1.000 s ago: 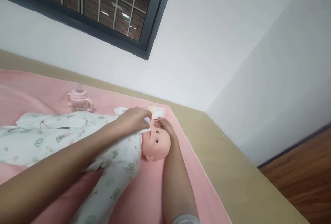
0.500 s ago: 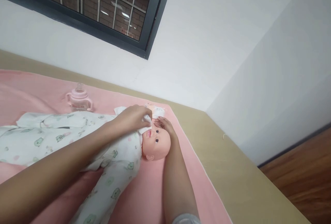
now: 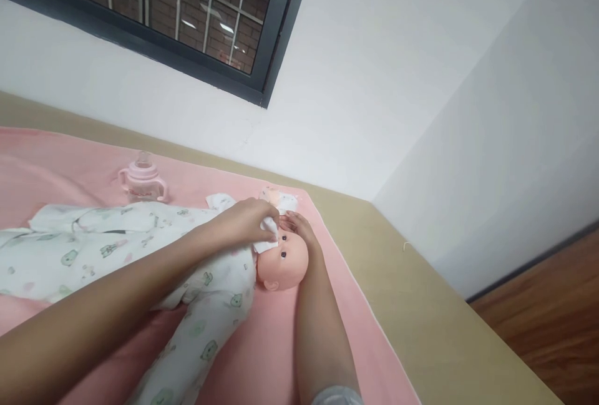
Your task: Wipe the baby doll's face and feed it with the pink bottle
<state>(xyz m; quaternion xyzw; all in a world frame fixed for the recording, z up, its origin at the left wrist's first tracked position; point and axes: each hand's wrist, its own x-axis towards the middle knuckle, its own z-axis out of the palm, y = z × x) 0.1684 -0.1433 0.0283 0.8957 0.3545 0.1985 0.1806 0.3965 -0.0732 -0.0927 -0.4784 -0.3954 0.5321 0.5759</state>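
A baby doll (image 3: 285, 268) lies on its back with its head to the right, dressed in a white printed outfit (image 3: 140, 230) with green animals. My left hand (image 3: 250, 221) pinches a white tissue (image 3: 266, 239) and presses it over the doll's mouth, which is covered. At the far side of the head, my right hand (image 3: 299, 225) lies with its fingers stretched out and touching the head. My right forearm runs along the crown. A small white and orange printed packet (image 3: 281, 199) is just beyond my hands; part of it is hidden.
A pink baby bottle (image 3: 143, 180) with two handles stands behind the doll. Pink cloth (image 3: 262, 336) covers much of the tan tabletop (image 3: 421, 305). White walls and a dark-framed window (image 3: 264, 90) border the far side. Wood-grained panelling (image 3: 552, 305) shows at right.
My left hand has shifted slightly to the right and down, bringing the tissue from beside the doll's mouth onto it. My right hand and the doll have hardly moved.
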